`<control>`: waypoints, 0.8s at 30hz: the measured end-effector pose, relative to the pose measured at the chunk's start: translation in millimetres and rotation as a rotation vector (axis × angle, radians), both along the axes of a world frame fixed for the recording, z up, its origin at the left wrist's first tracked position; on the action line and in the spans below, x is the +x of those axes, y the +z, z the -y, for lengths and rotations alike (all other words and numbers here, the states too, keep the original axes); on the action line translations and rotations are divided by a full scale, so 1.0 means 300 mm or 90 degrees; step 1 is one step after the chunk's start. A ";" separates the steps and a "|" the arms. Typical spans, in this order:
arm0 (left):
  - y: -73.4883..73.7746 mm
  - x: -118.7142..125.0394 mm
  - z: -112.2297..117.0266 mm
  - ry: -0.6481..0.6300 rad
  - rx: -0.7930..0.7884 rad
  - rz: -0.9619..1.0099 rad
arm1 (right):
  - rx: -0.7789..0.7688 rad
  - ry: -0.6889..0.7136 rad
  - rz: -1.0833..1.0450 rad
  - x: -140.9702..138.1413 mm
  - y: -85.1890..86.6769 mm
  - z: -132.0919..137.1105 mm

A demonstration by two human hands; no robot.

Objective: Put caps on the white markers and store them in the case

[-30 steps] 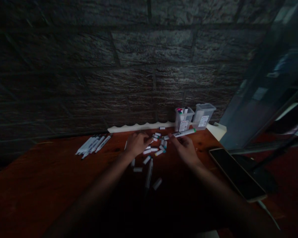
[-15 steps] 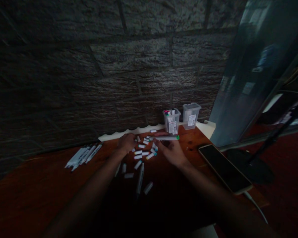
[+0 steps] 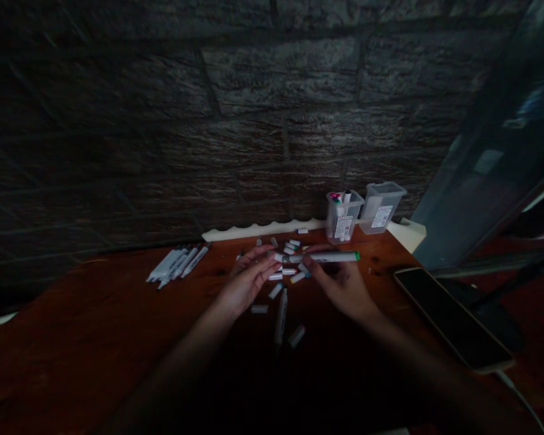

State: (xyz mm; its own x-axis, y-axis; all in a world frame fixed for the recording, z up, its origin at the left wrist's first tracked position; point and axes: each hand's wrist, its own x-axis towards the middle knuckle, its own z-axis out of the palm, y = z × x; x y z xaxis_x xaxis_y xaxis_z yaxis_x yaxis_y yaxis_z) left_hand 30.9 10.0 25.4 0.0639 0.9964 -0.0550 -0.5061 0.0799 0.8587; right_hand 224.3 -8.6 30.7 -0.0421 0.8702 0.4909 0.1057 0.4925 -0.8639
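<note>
My right hand [image 3: 342,283] grips a white marker [image 3: 327,257] with a green end cap, held level above the wooden table [image 3: 95,338]. My left hand [image 3: 249,278] pinches a small white cap [image 3: 278,258] against the marker's left end. Below and between the hands lie several loose caps [image 3: 294,275] and one uncapped marker [image 3: 281,314]. The scene is dim.
A row of white markers [image 3: 179,263] lies at the left. Two clear plastic cups [image 3: 343,216] stand by the brick wall, the left one holding markers, the right one [image 3: 381,208] looking empty. A dark phone [image 3: 453,320] lies at the right with a cable.
My left hand has lifted off the pile of caps and come to the marker's left end with a cap. The right hand has kept the marker, now level.
</note>
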 end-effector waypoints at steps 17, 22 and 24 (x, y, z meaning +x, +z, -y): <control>0.023 -0.043 -0.004 0.009 0.190 -0.284 | -0.242 0.124 -0.140 0.025 0.011 -0.027; 0.002 -0.062 0.029 0.028 0.229 -0.341 | -0.330 0.139 -0.182 0.034 0.008 -0.036; -0.007 -0.066 0.046 0.048 0.269 -0.394 | -0.331 0.088 -0.210 0.038 0.000 -0.044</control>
